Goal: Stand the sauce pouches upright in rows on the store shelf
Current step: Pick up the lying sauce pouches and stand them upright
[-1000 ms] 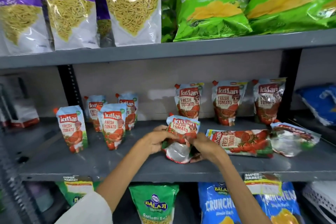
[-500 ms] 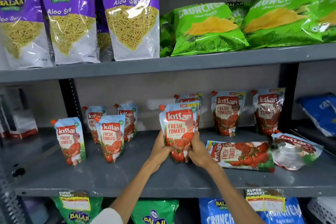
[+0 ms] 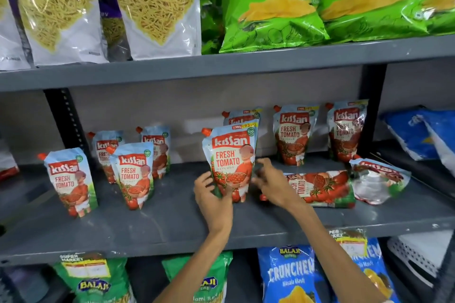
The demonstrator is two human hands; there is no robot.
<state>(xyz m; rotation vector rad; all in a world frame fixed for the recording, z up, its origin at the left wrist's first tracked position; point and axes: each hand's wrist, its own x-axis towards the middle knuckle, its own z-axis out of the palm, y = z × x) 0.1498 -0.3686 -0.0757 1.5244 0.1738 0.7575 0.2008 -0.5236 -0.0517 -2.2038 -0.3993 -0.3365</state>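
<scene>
A Kissan tomato sauce pouch [image 3: 230, 160] stands upright mid-shelf on the grey shelf [image 3: 172, 224]. My left hand [image 3: 213, 195] grips its lower left corner, thumb across the front. My right hand [image 3: 270, 186] is off it to the right, fingers apart, over a pouch lying flat [image 3: 322, 187]. A second pouch lies crumpled [image 3: 379, 181] further right. Other pouches stand upright: two in front at the left [image 3: 69, 182] [image 3: 134, 174], two behind them [image 3: 107, 152] [image 3: 157, 147], one hidden behind the held pouch [image 3: 242, 115], and two at the back right [image 3: 294, 133] [image 3: 344, 130].
Purple Aloo Sev bags [image 3: 54, 7] and green Crunchem bags [image 3: 270, 7] fill the shelf above. Blue bags [image 3: 418, 133] lie in the bay to the right. Black uprights [image 3: 66, 118] [image 3: 371, 106] bound the bay. More snack bags [image 3: 288, 275] stand below.
The pouch was lifted from a crumpled state, raised upright and set on the shelf in front of a back-row pouch. My right hand has come off it and moved right.
</scene>
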